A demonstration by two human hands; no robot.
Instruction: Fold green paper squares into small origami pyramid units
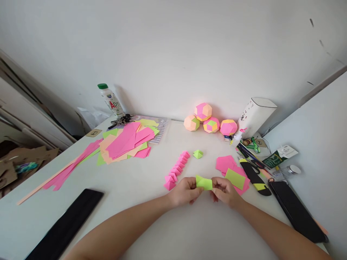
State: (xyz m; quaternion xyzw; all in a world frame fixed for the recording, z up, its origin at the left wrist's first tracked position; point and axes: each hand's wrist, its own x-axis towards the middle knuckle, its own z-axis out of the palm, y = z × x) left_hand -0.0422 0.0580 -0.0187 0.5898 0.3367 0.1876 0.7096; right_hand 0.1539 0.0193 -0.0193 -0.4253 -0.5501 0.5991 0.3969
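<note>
A small folded green paper is stretched between my two hands above the front middle of the table. My left hand pinches its left end, and my right hand pinches its right end. Just beyond my left hand runs a slanting row of pink folded paper pieces. One green folded piece sits to the right of that row. Close to my right hand lie pink paper pieces with a green sheet on top.
Paper balls stand by the wall. Coloured sheets, paper strips, keys and a bottle are at left. A black object lies front left. A cutter, jar and black case are at right.
</note>
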